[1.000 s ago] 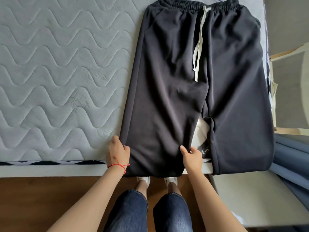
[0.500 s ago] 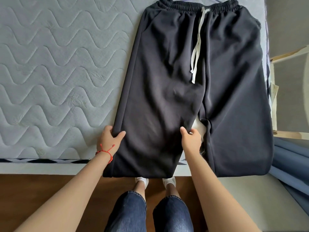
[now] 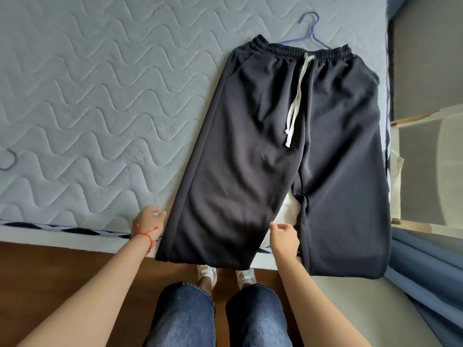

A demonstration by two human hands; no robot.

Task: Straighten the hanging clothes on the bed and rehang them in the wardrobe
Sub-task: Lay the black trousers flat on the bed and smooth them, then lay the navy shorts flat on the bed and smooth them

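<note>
Both my left hand (image 3: 149, 221) and right hand (image 3: 284, 235) hover loose-fingered, holding nothing, beside the soft, floppy trousers (image 3: 280, 151); I'd grip the waistband at twelve o'clock.

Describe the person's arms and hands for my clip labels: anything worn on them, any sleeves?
Both forearms are bare, with no sleeves in view. The left hand has a thin red string bracelet at the wrist, knotted, with loose ends trailing. The right hand and its wrist show nothing worn: no gloves, watch or visible rings on either hand.
</note>
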